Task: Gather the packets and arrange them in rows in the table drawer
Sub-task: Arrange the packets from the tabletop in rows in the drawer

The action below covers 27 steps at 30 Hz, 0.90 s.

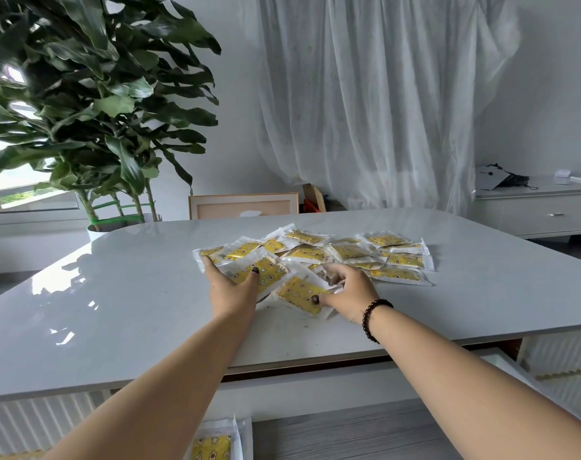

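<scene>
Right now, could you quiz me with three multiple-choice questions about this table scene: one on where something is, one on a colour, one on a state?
1. Where does the pile of packets lie?
A. on the table
B. on the floor
C. on the side cabinet

2. What colour is the print on the packets?
A. blue
B. yellow
C. red

3. What are the hands doing?
A. hanging at the sides
B. holding a cup
C. resting spread on the packets

Answers: 1 A, the pile sits on the table. 2 B, yellow shows through the clear wrap. 3 C, left hand and right hand lie on packets with fingers spread.
</scene>
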Motion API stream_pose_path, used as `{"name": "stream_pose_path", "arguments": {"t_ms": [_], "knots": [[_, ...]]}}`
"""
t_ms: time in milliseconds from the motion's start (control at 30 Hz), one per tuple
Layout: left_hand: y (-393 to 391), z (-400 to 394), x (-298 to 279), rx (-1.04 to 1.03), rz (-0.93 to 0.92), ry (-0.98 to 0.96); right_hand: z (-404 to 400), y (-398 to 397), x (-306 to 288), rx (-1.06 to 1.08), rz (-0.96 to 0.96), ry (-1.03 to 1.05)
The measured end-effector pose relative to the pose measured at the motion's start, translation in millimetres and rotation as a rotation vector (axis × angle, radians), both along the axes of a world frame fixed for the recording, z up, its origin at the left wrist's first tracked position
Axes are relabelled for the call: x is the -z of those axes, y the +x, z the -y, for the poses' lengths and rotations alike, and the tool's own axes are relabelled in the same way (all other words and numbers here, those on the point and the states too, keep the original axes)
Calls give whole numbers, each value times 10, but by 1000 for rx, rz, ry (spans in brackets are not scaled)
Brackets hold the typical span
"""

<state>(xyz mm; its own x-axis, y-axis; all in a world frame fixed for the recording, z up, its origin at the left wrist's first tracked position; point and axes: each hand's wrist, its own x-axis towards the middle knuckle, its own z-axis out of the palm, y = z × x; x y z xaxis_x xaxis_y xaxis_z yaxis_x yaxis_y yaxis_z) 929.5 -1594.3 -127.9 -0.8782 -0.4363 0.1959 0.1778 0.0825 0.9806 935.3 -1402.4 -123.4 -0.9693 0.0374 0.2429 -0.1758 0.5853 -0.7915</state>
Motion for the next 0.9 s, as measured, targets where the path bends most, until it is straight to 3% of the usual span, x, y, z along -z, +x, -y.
{"name": "stream_pose_path", "arguments": {"t_ms": [133, 233, 333, 400, 500, 567, 767, 900], "knots": [[-9, -16, 1, 18, 16, -28, -136, -76, -27, 43, 119, -162], [-24, -22, 13, 10, 16, -42, -179, -78, -11, 232, 81, -234], [-60, 1, 33, 8, 17, -26, -229, -60, -5, 497, -34, -200], [-81, 37, 30, 47, 23, 72, -245, -86, 1, 550, -5, -71], [-86, 99, 0, 115, 15, 415, -193, -85, -16, 496, 62, 120], [-62, 122, -31, 128, 23, 519, -144, -37, -37, 445, 95, 193], [-36, 97, -46, 188, 24, 530, -131, -10, -220, 295, 253, 443], [-55, 95, -27, 206, 23, 499, -173, 31, -258, 216, 206, 550]]}}
